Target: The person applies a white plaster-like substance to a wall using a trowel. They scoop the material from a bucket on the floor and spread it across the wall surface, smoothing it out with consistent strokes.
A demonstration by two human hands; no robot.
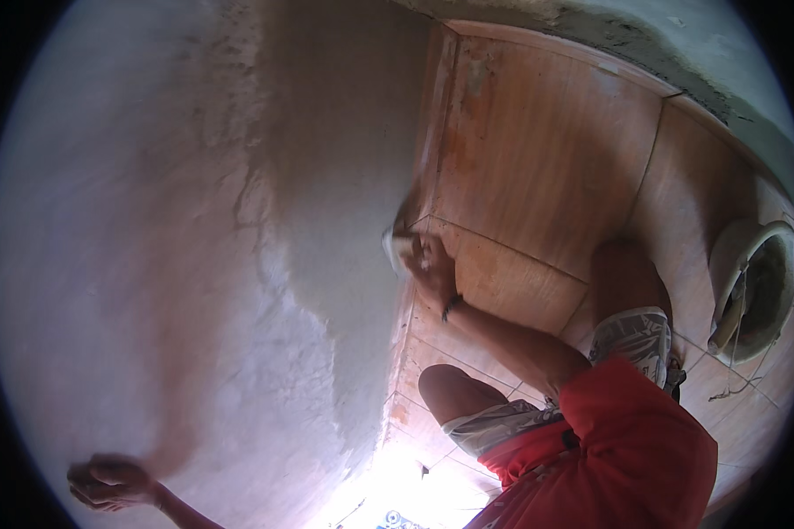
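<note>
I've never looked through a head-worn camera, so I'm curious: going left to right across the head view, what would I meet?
Left hand's fingers, a pale blurred object, the right hand's fingers holding it, a dark wristband, the right knee, a pale bucket.

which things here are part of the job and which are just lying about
In use:
pale, blurred tool in the right hand, at the wall's foot
grey coated wall band beside it

Not in use, it seems:
bucket on the tiles, possibly for this work
stick-like handle in the bucket
thin strand near it
</note>
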